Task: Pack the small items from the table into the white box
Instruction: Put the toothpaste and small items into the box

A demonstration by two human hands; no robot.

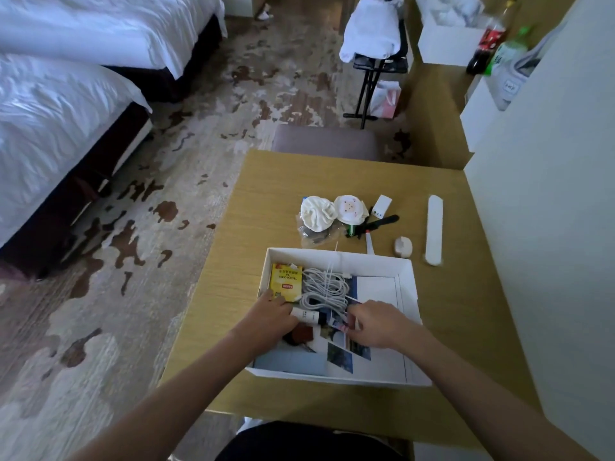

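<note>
The white box (pixel 407 277) lies open on the wooden table (pixel 266 194). Inside it are a yellow tea packet (pixel 285 282), a coiled white cable (pixel 324 289), a small white tube (pixel 307 317), a dark brown item (pixel 299 336) and printed sheets (pixel 342 356). My left hand (pixel 266 319) reaches into the box's left side, fingers curled at the tube's end. My right hand (pixel 376 322) pinches a small colourful packet (pixel 341 322) near the cable. Behind the box lie a white cloth bundle (pixel 316 212), a round patterned pouch (pixel 349 209), a white charger (pixel 382 206), a black strap (pixel 376 224) and a pen (pixel 369 242).
A long white bar (pixel 434 229) and a small round white object (pixel 403 246) lie at the table's right. A white wall (pixel 549 194) runs close along the right. A padded stool (pixel 326 141) stands beyond the table; beds (pixel 66 94) fill the left.
</note>
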